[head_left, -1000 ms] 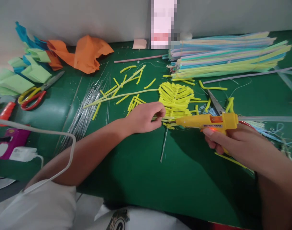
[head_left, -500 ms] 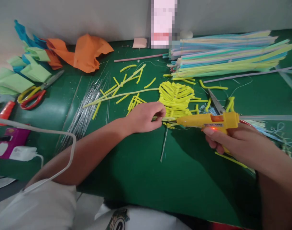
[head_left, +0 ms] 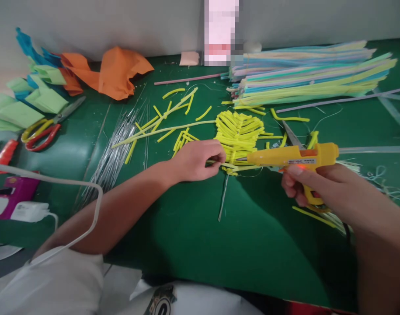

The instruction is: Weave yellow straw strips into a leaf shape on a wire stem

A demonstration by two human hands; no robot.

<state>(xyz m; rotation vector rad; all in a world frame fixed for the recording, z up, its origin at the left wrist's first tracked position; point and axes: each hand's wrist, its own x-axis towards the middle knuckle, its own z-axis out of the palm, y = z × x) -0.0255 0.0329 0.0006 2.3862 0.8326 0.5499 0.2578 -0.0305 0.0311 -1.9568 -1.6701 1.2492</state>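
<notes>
A leaf shape made of yellow pipe cleaner pieces (head_left: 239,129) lies on the green table, with a thin wire stem (head_left: 223,199) pointing toward me. At its lower left edge, my left hand (head_left: 200,159) is closed in a pinch on a pale yellow pipe cleaner (head_left: 247,167) that runs across the leaf's base. My right hand (head_left: 306,183) is wrapped round a yellow hot glue gun (head_left: 285,156), whose small light glows red near the thumb. The gun's nozzle points left, at the lower part of the leaf. A clear glue stick (head_left: 370,149) sticks out of its back.
Cut yellow pieces (head_left: 183,140) and silvery wires (head_left: 113,148) lie left of the leaf. Bundled pastel pipe cleaners (head_left: 311,78) sit at the back right. Open scissors (head_left: 291,133) lie behind the gun; red-yellow scissors (head_left: 44,131) are at left. A white cable (head_left: 99,205) crosses my left arm.
My right hand has shifted the glue gun slightly right and up, exposing more of the pale pipe cleaner at the leaf's base. My left hand keeps its pinch in nearly the same place.
</notes>
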